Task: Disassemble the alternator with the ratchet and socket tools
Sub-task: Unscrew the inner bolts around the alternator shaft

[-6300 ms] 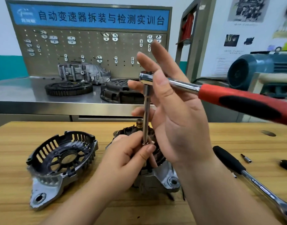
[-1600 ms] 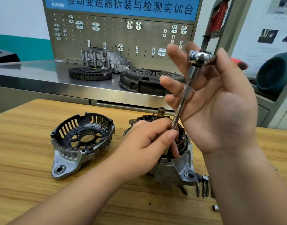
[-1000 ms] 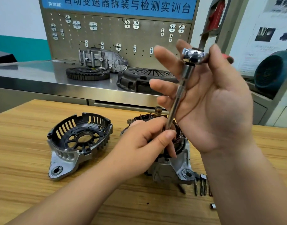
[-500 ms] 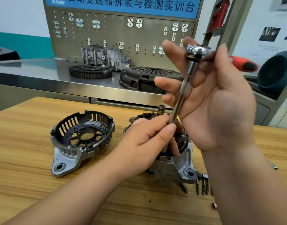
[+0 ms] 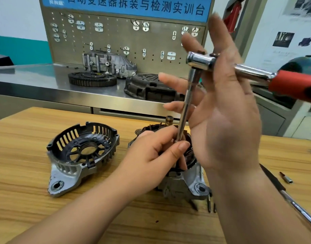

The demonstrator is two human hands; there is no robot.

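The alternator (image 5: 186, 180) stands on the wooden table (image 5: 28, 199), its windings facing up and a brass shaft tip (image 5: 168, 119) showing. My left hand (image 5: 156, 155) pinches the lower end of a long extension bar (image 5: 185, 106) over the windings. The red-handled ratchet (image 5: 292, 85) sits on top of the bar. My right hand (image 5: 225, 111) is spread with straight fingers, and the ratchet's steel neck lies in the fork between thumb and forefinger. The socket end is hidden by my left fingers.
The removed end cover (image 5: 80, 152) lies to the left. Loose bolts (image 5: 210, 203) lie by the alternator's foot, and a second ratchet (image 5: 292, 203) and a small bit (image 5: 286, 177) lie at the right. The steel bench behind holds a ring gear (image 5: 92, 79) and a clutch cover (image 5: 147, 87).
The ratchet handle has swung round, so its red grip now points right. My left hand keeps its pinch low on the bar.
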